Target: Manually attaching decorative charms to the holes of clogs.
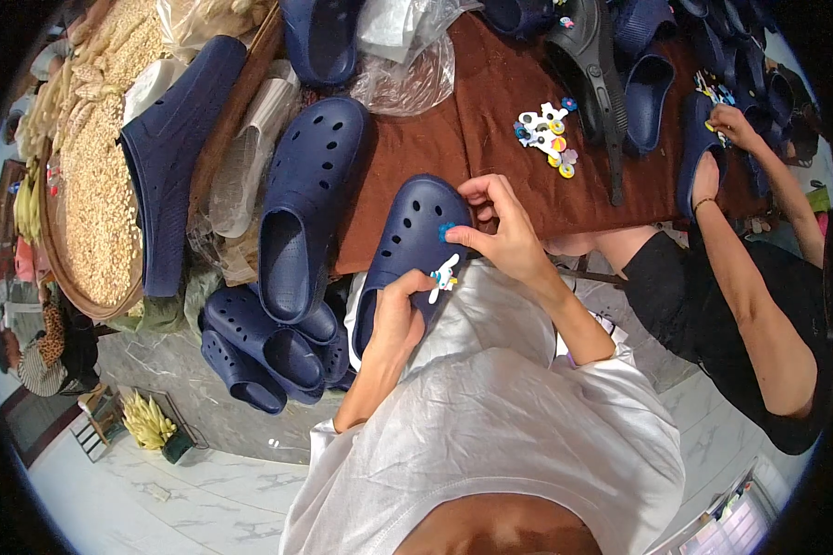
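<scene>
A navy blue clog (424, 205) with round holes lies at a slant before me, its toe pointing away over the edge of the brown cloth. My left hand (391, 319) grips it near the foot opening, some fingers hidden. Beside that thumb's tip is a white shoe charm (444, 275) with yellow and blue bits; whether it is fixed or held, I cannot tell. With the thumb of my right hand (504, 231) I press a small blue flower-like charm (446, 231) on the clog's upper, fingers bent at the toe's right edge. Farther right lies a cluster of colourful charms (548, 139).
Navy clogs (313, 176) lie at left, with several more (270, 342) hanging below. A round tray of pale grains (93, 213) sits far left. Clear plastic bags (407, 74) and a black clog (588, 74) are at the back. At right, another person's hands (713, 153) hold a navy clog.
</scene>
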Motion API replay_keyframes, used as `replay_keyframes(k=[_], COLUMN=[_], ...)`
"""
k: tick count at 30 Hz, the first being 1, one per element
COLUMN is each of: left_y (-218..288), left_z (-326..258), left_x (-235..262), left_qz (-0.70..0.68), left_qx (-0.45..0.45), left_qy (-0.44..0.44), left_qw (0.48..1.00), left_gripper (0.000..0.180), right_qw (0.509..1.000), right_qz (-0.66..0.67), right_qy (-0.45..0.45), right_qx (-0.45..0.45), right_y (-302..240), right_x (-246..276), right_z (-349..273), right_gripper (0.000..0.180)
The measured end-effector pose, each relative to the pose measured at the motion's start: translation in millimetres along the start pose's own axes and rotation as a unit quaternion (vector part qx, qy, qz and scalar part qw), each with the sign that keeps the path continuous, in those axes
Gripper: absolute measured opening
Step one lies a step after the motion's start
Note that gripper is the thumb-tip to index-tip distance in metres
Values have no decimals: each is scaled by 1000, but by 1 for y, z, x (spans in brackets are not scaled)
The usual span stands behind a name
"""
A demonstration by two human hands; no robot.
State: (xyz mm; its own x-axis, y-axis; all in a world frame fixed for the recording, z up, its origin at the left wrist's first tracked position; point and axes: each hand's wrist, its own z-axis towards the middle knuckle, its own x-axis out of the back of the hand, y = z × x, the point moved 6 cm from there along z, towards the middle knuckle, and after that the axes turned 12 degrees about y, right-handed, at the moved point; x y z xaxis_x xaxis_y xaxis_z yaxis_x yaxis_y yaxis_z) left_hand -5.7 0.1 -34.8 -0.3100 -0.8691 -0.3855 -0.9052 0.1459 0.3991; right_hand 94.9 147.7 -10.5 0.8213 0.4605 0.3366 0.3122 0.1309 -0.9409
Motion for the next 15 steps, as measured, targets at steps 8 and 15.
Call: replay_keyframes(k=[8,15], left_y=[-4,-5], left_z=[7,14], left_x=[4,8], left_qz=[48,45], left_qx=[-69,-8], left_qy=[-19,-44], left_qw=[996,998], left_gripper=[48,47], right_qw=[991,988], right_qz=[79,109], right_qy=[-89,-91], right_qx=[-62,-52], right_y=[25,30], right_x=[-12,-11], right_z=[4,2], right_gripper=[59,58])
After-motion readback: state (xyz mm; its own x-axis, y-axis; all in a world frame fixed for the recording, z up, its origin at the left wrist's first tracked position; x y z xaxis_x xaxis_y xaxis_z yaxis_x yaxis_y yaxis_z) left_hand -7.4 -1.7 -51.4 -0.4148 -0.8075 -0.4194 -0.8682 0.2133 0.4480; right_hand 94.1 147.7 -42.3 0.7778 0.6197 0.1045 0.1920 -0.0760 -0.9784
